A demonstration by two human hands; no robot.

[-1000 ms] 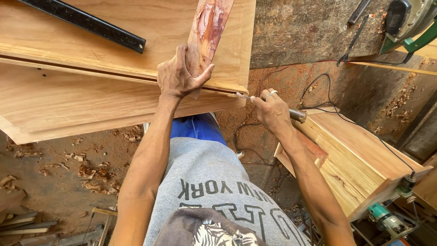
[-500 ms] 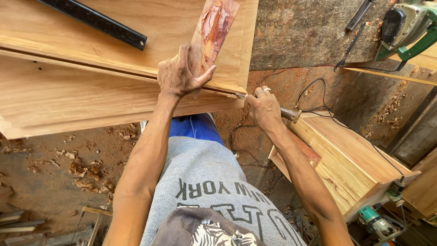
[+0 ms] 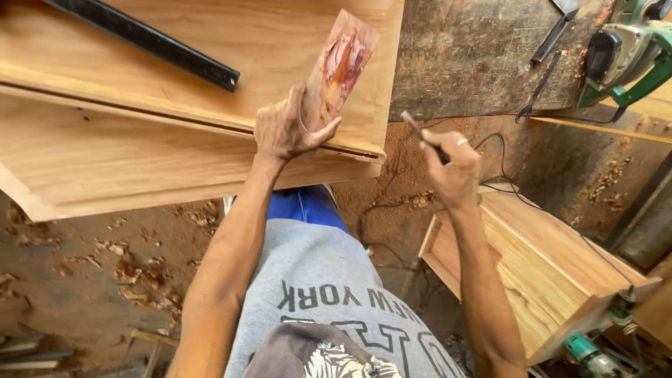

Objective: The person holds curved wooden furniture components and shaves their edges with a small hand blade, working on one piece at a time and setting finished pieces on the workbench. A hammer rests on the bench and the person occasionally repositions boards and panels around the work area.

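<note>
Left hand (image 3: 287, 129) is closed on the lower end of a reddish stained wood offcut (image 3: 341, 66), thumb on one side, fingers wrapped on the other; the offcut is held tilted on the light plywood panel (image 3: 210, 42), near the panel's right front corner. A thin seam between the top panel and the board below (image 3: 126, 164) runs along the front edge, right under the hand.

Right hand (image 3: 453, 164) is clenched around a slim dark tool (image 3: 418, 130), fingers tight, tip raised clear of the panel's right edge; tool type cannot be told.

A black metal straightedge (image 3: 143, 38) is laid diagonally across the panel's back left area.

Surface: rough grey workbench (image 3: 469, 63) behind the panel, a green circular saw (image 3: 626, 52) at its far right corner, a black cable (image 3: 500, 150) trailing off it.

Room: reddish dirt floor (image 3: 91, 280) littered with wood shavings; a stack of pale boards (image 3: 539, 273) sits at the right, just below the right forearm.
</note>
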